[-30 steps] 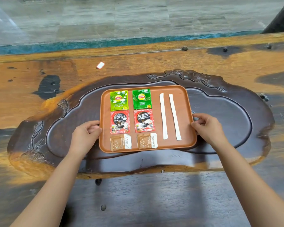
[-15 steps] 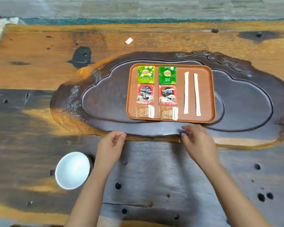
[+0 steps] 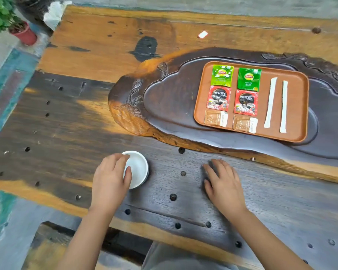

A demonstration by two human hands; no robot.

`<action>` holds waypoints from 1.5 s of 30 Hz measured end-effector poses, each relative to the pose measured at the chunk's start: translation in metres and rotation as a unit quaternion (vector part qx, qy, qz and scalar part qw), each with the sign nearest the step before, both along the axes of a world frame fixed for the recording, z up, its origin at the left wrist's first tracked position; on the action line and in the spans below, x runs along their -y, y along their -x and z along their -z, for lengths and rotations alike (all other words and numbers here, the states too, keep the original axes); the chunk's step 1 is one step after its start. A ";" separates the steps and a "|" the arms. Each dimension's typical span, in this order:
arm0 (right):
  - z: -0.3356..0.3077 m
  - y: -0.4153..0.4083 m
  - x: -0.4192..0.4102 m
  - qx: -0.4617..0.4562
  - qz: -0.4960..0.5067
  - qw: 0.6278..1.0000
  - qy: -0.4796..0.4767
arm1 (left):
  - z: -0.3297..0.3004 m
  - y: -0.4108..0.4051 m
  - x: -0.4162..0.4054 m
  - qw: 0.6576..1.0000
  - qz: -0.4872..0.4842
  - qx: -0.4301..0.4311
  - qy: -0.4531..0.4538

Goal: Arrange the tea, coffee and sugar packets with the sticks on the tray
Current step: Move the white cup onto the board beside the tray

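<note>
A brown tray [image 3: 299,106] rests on a dark carved wooden board [image 3: 164,106]. On it lie two green tea packets [image 3: 222,75], two red coffee packets [image 3: 219,98], two brown sugar packets [image 3: 216,120] and two white sticks [image 3: 270,103] on the right side. My left hand [image 3: 110,182] is near the table's front edge, its fingers touching the rim of a small white bowl [image 3: 138,169]. My right hand [image 3: 221,184] lies flat on the table with fingers spread, holding nothing, well short of the tray.
The long wooden table [image 3: 86,114] has several dark round holes. A small white scrap [image 3: 202,34] lies at the back. A potted plant in a red pot [image 3: 25,35] stands off the table's far left corner.
Both hands left the tray's sides and drew back to the table's front edge. The view swung left, and my left hand has reached the white bowl. The tray stays put.
</note>
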State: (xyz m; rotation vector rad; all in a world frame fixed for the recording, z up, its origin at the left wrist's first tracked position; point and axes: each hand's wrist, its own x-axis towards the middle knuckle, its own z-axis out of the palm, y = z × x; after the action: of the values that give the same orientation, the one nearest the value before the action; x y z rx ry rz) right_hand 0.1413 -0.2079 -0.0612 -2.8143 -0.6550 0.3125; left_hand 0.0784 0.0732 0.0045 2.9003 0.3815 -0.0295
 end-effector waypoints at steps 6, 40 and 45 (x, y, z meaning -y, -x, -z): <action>0.023 0.002 0.001 -0.031 -0.037 0.997 0.067 | 0.023 0.022 -0.038 0.997 -0.056 -0.052 0.027; 0.043 -0.014 0.012 -0.039 -0.100 0.994 0.000 | 0.014 -0.172 -0.033 0.824 -0.096 0.017 0.558; 0.044 -0.015 0.012 -0.033 -0.095 0.995 -0.015 | 0.027 -0.218 -0.032 0.837 -0.070 -0.028 0.542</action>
State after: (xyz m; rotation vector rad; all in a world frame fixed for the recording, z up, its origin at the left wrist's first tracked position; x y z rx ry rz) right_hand 0.1563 -0.2199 -0.1053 -2.7037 -0.9075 0.4250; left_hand 0.2965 0.1054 -0.0226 1.7401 0.4024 -0.2272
